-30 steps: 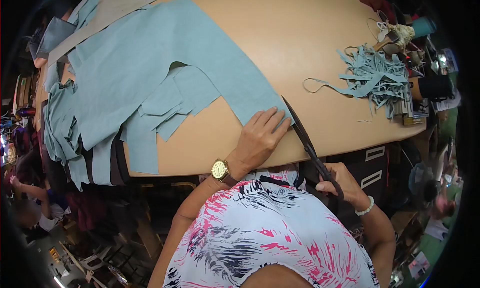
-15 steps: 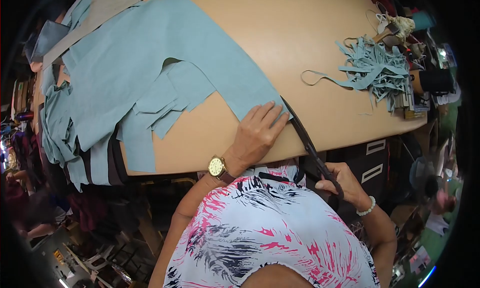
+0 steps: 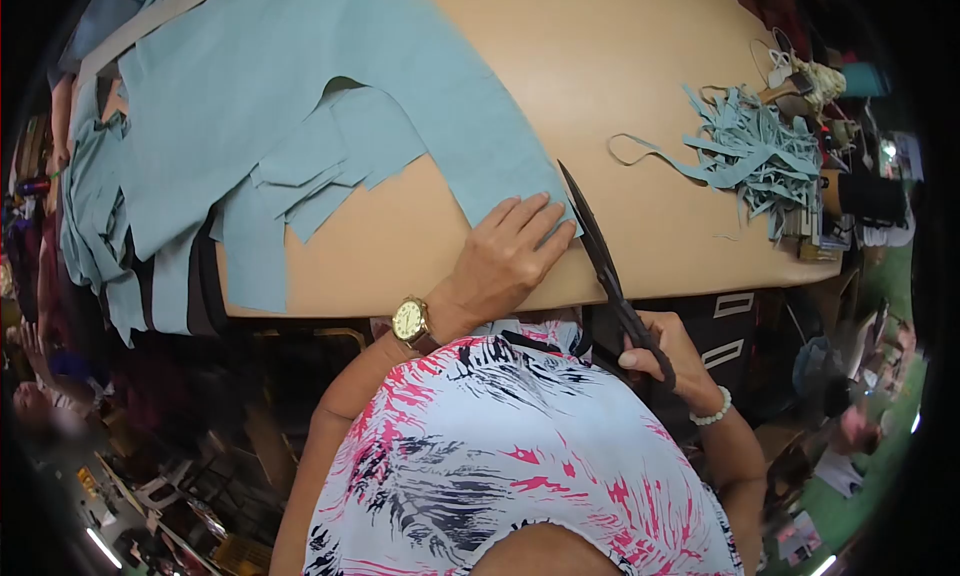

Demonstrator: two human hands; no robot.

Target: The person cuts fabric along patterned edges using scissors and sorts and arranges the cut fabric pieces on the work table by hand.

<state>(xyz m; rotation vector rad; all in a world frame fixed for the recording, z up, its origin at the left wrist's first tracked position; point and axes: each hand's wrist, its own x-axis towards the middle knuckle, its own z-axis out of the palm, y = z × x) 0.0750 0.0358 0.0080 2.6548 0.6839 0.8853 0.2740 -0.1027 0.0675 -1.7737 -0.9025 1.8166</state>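
My left hand lies flat, its fingers stretched out over the end of a light blue-green fabric piece near the table's front edge. In my right hand is a pair of long black scissors, my fingers wrapped around the handles. The blades point away from me, beside the right edge of the fabric and close to my left fingertips. Whether the blades touch the cloth, I cannot tell. Smaller cut pieces of the same fabric lie partly under the large one.
A tangled heap of thin fabric strips sits at the table's right side, near a brush and a black cylindrical object. Bunched fabric hangs over the left edge. Drawers with white-framed labels stand below the tan tabletop.
The scissors have shifted forward along the fabric's right edge, and their blades show broader. My left hand stays on the cloth. The whole view has shifted slightly.
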